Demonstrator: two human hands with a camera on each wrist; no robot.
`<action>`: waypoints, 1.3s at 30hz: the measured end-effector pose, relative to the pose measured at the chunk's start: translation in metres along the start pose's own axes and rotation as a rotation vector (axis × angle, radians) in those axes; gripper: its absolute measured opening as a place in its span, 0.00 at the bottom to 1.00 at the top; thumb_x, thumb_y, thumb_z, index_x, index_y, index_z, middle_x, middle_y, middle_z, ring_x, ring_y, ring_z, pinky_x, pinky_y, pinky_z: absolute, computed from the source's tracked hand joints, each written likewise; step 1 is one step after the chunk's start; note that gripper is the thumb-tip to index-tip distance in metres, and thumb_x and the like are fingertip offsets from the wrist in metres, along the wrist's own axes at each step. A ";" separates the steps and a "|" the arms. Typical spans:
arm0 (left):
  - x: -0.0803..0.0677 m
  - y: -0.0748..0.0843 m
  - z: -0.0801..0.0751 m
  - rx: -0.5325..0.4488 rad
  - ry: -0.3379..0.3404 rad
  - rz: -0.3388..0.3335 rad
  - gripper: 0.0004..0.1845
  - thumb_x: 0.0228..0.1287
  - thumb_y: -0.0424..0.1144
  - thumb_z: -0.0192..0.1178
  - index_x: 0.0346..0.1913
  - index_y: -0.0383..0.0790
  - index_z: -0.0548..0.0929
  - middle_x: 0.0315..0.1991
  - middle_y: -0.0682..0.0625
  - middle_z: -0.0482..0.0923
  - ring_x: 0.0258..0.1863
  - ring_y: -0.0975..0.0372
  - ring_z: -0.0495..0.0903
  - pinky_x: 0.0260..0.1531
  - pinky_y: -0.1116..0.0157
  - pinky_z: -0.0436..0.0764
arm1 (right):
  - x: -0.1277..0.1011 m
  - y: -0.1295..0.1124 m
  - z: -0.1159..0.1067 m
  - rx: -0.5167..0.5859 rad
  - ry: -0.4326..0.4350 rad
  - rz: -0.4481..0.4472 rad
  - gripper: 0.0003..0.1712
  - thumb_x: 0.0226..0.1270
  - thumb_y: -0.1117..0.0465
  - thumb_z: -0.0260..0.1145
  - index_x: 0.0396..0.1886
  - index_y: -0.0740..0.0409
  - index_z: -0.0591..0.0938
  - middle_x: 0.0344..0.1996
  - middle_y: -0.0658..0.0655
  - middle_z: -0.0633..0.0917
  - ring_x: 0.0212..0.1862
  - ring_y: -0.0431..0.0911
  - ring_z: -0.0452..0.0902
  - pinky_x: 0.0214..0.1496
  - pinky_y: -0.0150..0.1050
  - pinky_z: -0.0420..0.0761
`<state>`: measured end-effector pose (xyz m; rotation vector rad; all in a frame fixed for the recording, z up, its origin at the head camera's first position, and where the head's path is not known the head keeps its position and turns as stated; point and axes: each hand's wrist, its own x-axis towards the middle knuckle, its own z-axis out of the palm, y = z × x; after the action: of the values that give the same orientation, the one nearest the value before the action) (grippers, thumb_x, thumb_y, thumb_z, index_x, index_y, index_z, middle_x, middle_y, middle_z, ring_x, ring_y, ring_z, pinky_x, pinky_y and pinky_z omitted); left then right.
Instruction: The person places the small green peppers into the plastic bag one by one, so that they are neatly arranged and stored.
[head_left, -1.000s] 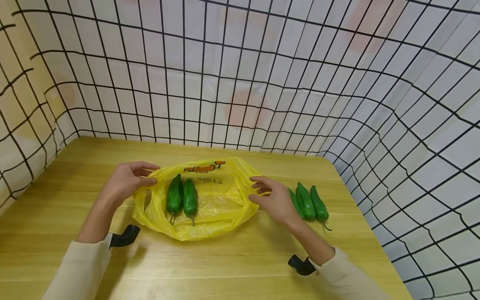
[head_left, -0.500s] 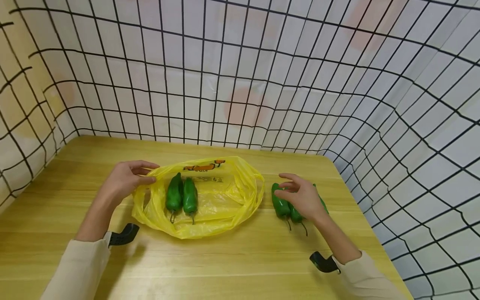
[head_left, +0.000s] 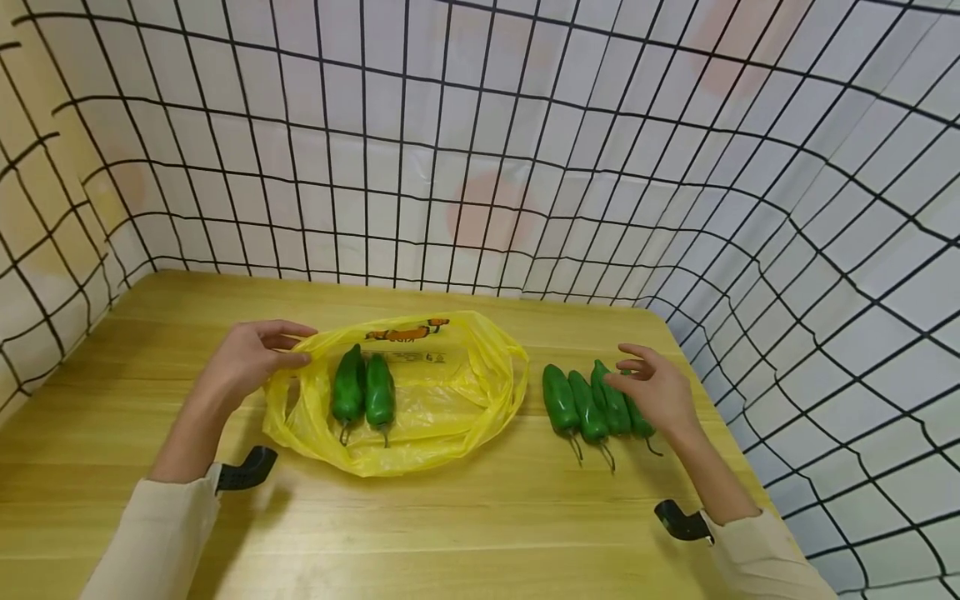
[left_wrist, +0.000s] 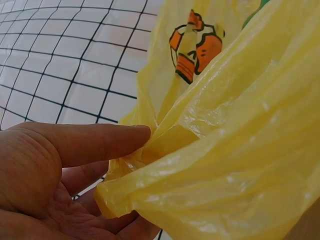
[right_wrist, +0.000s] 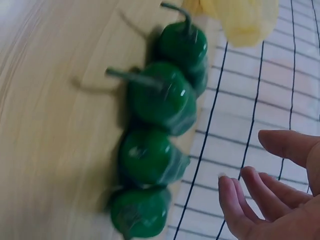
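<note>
A yellow plastic bag [head_left: 442,400] lies spread open on the table, its mouth facing up. Inside, toward its left, two green peppers [head_left: 379,390] rest side by side with their stems toward the person. My left hand [head_left: 251,358] pinches the bag's left edge between thumb and fingers; the left wrist view shows the thumb on the thin film [left_wrist: 175,145]. To the right of the bag, several more green peppers [head_left: 587,408] lie in a row. Over the right end of that row hovers my right hand [head_left: 660,392], fingers spread and holding nothing, partly hiding the rightmost pepper [head_left: 640,421].
Underneath is a wooden table [head_left: 450,533]. A white wall covering with a black grid [head_left: 420,167] rises behind the table and along both sides. Each wrist carries a black mount [head_left: 681,521] near its pale sleeve.
My right hand has let go of the bag's right edge and moved right, over the row of peppers to its far end. My left hand keeps its hold on the bag.
</note>
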<state>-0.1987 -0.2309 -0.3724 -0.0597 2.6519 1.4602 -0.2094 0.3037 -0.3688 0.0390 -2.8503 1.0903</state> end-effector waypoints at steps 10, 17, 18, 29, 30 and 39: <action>0.001 -0.001 0.000 0.010 0.002 -0.001 0.26 0.69 0.42 0.66 0.68 0.39 0.78 0.67 0.31 0.72 0.64 0.40 0.71 0.51 0.54 0.77 | 0.002 0.027 -0.006 -0.061 0.061 0.033 0.37 0.70 0.52 0.69 0.74 0.60 0.70 0.60 0.71 0.81 0.56 0.64 0.78 0.51 0.56 0.82; 0.002 -0.001 0.002 0.012 -0.003 -0.002 0.26 0.69 0.41 0.66 0.68 0.39 0.78 0.67 0.30 0.72 0.65 0.39 0.71 0.53 0.52 0.77 | 0.001 0.047 -0.009 -0.089 -0.006 0.094 0.40 0.71 0.53 0.68 0.76 0.64 0.66 0.63 0.74 0.77 0.62 0.69 0.75 0.54 0.59 0.81; 0.002 -0.001 0.002 0.011 -0.004 -0.001 0.26 0.69 0.41 0.66 0.68 0.39 0.78 0.67 0.30 0.72 0.65 0.39 0.70 0.53 0.52 0.77 | 0.001 0.048 -0.009 -0.090 -0.016 0.102 0.41 0.71 0.52 0.68 0.76 0.64 0.65 0.64 0.74 0.77 0.63 0.69 0.75 0.55 0.59 0.81; 0.002 -0.003 0.000 0.003 0.007 -0.008 0.26 0.69 0.42 0.67 0.68 0.40 0.78 0.67 0.31 0.72 0.65 0.40 0.70 0.53 0.52 0.76 | 0.000 0.057 -0.008 -0.074 -0.086 0.140 0.44 0.72 0.50 0.67 0.78 0.65 0.61 0.67 0.75 0.74 0.65 0.70 0.72 0.58 0.60 0.79; 0.002 -0.003 -0.001 0.003 0.005 -0.009 0.27 0.69 0.42 0.66 0.68 0.39 0.77 0.67 0.30 0.71 0.65 0.39 0.70 0.53 0.52 0.76 | -0.001 0.057 -0.007 -0.078 -0.090 0.140 0.43 0.72 0.50 0.67 0.78 0.65 0.61 0.66 0.75 0.74 0.65 0.70 0.72 0.58 0.60 0.79; 0.001 -0.003 -0.001 0.006 -0.004 -0.015 0.27 0.69 0.42 0.66 0.69 0.39 0.77 0.68 0.30 0.70 0.65 0.39 0.69 0.53 0.51 0.77 | -0.006 0.061 -0.008 -0.085 -0.130 0.158 0.44 0.73 0.50 0.66 0.78 0.67 0.60 0.67 0.76 0.73 0.65 0.71 0.71 0.58 0.61 0.78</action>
<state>-0.1998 -0.2332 -0.3752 -0.0753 2.6466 1.4470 -0.2067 0.3544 -0.4045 -0.1281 -3.0583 1.0279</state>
